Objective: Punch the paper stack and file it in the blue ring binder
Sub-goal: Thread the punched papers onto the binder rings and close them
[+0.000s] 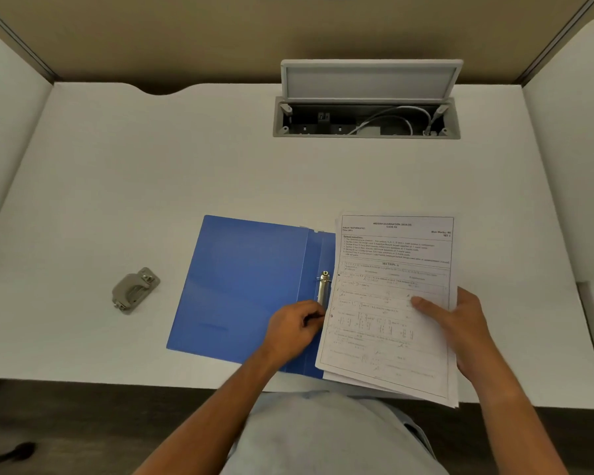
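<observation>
A person's left hand (294, 329) curls at the metal ring clip (323, 290) of an open blue binder (240, 289), fingers bent in against the lower end of the clip; whether they grip the clip or only press at it cannot be told from this angle. The right hand (460, 329) holds a stack of printed exam papers (388, 303) by its right edge, thumb laid flat across the top sheet and the other fingers hidden beneath. The stack lies over the binder's right half, its left margin just beside the clip, and its lower corner juts past the front edge of the white desk (151, 173).

Two small dark dots show in the left margin of the top sheet, which suggests the punching is done. The grey hole punch (135, 290) sits well apart to the left of the binder, with nothing in it. What appears to remain is the filing itself: opening the rings if they are shut, threading the holes over them, closing the clip and folding the cover over. The sheets are fanned slightly at the bottom, so they may need squaring before the holes line up.

At the back of the desk, a cable hatch (366, 120) stands with its lid raised, cables visible inside.
</observation>
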`<state>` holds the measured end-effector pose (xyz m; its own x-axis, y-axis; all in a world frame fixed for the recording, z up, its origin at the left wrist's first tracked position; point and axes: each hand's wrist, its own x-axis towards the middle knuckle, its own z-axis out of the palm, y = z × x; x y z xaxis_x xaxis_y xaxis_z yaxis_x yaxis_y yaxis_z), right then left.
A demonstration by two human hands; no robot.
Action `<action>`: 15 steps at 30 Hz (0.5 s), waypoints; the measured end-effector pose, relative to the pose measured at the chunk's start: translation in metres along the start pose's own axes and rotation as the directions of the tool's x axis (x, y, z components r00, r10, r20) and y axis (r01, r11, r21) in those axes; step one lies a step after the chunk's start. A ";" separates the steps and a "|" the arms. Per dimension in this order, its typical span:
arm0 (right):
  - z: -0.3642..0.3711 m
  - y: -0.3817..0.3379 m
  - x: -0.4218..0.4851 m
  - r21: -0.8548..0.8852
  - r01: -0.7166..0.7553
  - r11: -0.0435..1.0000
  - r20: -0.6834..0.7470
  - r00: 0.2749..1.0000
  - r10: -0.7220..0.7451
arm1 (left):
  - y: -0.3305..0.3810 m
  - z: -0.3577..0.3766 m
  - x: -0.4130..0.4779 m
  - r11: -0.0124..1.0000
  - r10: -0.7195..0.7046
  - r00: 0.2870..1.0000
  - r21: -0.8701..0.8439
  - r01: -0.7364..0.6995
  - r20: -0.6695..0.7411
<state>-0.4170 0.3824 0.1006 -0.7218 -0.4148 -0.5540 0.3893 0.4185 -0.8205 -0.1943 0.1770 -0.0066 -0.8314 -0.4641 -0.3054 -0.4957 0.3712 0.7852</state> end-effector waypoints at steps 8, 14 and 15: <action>0.010 0.002 0.006 -0.047 0.043 0.998 0.026 0.999 -0.042 | 0.004 -0.006 -0.005 0.856 -0.265 0.963 -0.473 0.206 -0.060; 0.024 0.002 0.009 -0.080 0.068 0.994 0.056 0.996 -0.063 | 0.016 -0.008 -0.003 0.824 -0.324 0.944 -0.507 0.253 -0.057; 0.026 0.002 0.008 -0.085 0.070 0.994 0.059 0.996 -0.065 | 0.017 -0.007 -0.003 0.822 -0.337 0.941 -0.499 0.273 -0.039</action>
<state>-0.4072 0.3590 0.0906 -0.7104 -0.4885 -0.5066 0.2874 0.4557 -0.8425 -0.1982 0.1791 0.0113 -0.6055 -0.5931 -0.5306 -0.5096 -0.2231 0.8309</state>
